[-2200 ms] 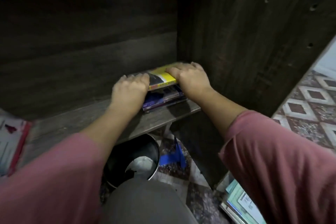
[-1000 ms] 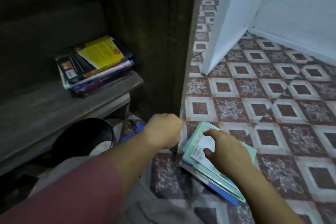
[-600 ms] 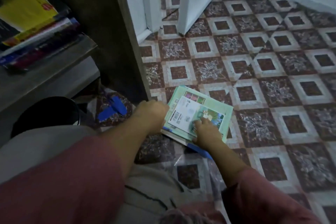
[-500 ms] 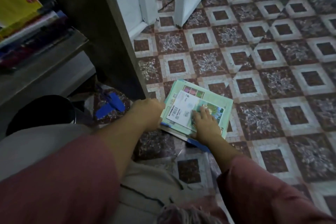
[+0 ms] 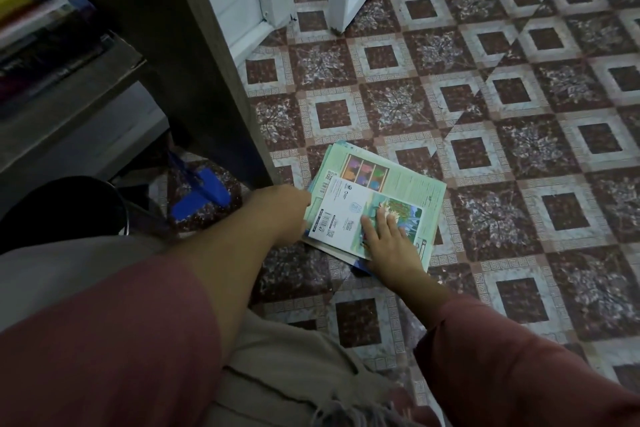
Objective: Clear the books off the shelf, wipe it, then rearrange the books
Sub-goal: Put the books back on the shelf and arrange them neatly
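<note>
The books are showing glossy paper covers; the shelf is showing matt, grained wood; the floor is showing patterned tile.

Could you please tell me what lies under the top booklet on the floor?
A larger green book, with a blue book lowest; the booklet and right hand cover the rest.

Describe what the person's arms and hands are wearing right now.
Both arms wear loose dusty-pink sleeves, the left sleeve and right sleeve, which leave the forearms uncovered. The left hand and right hand are bare: no gloves, watch or ring shows.
</note>
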A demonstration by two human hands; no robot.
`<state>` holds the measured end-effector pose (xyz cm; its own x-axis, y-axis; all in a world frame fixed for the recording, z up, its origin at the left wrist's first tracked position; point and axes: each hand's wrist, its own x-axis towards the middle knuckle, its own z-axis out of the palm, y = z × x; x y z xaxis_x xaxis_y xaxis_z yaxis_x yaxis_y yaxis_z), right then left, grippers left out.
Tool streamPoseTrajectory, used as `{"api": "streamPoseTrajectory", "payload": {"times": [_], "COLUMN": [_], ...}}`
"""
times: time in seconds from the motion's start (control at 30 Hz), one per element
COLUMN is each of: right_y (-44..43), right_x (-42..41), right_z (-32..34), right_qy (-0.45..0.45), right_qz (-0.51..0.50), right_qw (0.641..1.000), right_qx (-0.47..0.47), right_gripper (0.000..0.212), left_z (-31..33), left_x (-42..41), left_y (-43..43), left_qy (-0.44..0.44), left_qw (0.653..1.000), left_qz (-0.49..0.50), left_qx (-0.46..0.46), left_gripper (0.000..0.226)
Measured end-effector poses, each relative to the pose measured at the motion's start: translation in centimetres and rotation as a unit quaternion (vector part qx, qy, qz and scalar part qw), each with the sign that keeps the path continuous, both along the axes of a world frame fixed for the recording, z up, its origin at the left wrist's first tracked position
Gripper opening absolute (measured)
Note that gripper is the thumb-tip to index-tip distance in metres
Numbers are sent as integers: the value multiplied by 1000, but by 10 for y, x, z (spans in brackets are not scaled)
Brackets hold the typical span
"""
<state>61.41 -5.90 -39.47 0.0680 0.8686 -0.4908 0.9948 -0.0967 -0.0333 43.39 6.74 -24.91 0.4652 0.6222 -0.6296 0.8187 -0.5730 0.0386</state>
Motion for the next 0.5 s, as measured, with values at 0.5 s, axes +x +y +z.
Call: {"api": "streamPoseTrajectory", "payload": {"times": [0.5], "right_y": [34], "right_x": [-15], "right_z": [75], "right_qy": [-19], "right_qz": [-81], "right_qw": [996], "right_qx": [-20], "right_gripper": [46], "left_z": [21], "left_x": [-9], "left_y": [-9], "left_qy": [-71], "left_qw": [996], "left_qz": [38], "left_qx": [29], "left_gripper": [45]}}
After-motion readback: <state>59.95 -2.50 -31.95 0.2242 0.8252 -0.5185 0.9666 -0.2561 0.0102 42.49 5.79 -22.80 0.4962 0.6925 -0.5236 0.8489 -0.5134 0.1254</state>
